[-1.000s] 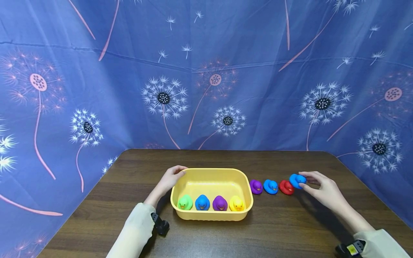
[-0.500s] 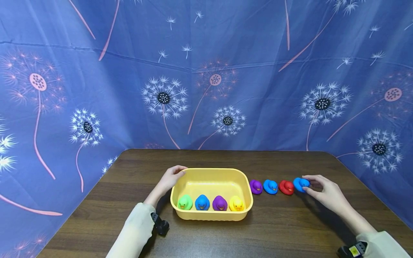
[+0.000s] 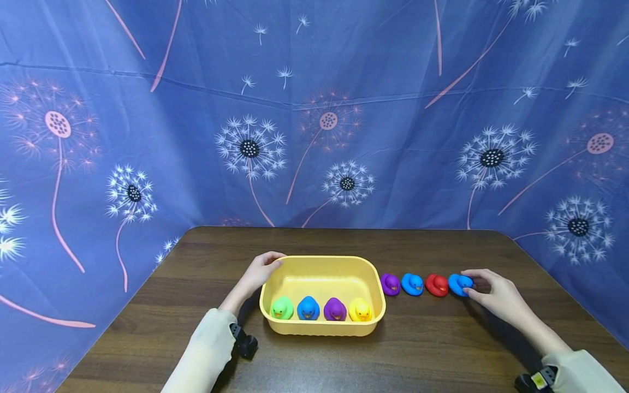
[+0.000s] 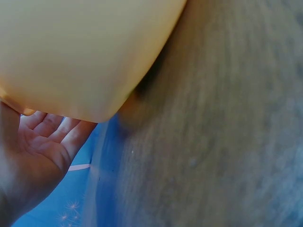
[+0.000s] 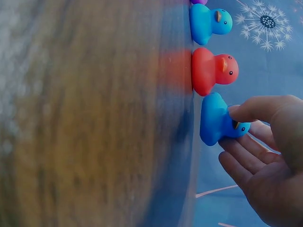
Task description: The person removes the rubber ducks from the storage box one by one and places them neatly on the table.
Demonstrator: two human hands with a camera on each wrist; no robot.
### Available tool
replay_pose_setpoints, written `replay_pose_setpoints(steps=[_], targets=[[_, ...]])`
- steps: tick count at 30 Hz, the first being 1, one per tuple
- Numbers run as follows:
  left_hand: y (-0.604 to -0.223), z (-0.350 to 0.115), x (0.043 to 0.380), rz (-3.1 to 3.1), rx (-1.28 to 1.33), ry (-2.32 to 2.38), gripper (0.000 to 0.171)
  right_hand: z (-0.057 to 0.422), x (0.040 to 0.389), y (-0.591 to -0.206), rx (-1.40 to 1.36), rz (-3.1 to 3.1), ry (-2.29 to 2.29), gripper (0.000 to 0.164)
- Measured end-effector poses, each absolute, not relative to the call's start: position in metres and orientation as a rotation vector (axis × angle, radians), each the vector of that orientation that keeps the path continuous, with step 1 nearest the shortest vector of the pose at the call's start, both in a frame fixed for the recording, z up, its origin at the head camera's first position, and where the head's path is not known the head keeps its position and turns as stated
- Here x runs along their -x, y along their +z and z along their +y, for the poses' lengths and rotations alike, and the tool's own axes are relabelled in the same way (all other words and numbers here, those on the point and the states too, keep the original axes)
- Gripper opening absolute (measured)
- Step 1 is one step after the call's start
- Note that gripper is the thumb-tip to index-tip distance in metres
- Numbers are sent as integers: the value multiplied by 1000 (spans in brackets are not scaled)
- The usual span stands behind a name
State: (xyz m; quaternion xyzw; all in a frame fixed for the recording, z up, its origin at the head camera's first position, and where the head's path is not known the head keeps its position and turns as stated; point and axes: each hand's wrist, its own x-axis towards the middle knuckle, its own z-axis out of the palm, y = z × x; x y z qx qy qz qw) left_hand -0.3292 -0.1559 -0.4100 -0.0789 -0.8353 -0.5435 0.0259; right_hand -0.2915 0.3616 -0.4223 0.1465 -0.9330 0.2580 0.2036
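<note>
My right hand [image 3: 498, 292] pinches a blue rubber duck [image 3: 460, 284] between thumb and fingers, at the right end of a row. In the right wrist view this duck [image 5: 217, 120] is slightly tilted beside the red duck [image 3: 436, 285]; whether its base touches the table I cannot tell. Further left in the row come another blue duck [image 3: 412, 284] and a purple duck [image 3: 390, 284]. My left hand [image 3: 255, 275] grips the back left rim of a yellow plastic tub [image 3: 321, 328], its fingers partly hidden by the wall in the left wrist view.
Along the tub's near side sit a green duck [image 3: 282, 309], a blue duck [image 3: 308, 309], a purple duck [image 3: 334, 310] and a yellow duck [image 3: 360, 310]. Everything stands on a dark wooden table [image 3: 417, 349]. A blue dandelion-print cloth [image 3: 403, 142] hangs behind it.
My right hand has moved the blue duck down and a little to the right, from above the red duck's edge to beside it. The left hand and tub have stayed put.
</note>
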Motion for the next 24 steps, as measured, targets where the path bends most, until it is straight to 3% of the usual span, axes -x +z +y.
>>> replay_pose_setpoints(steps=[5,24], targets=[[-424,-160,342,-2566,235,-1683,28,360,292,-423,-388,-2676,728,37],[-424,-160,342,-2561,240,-1680,27,357,294,-424,-413,-2701,705,38]])
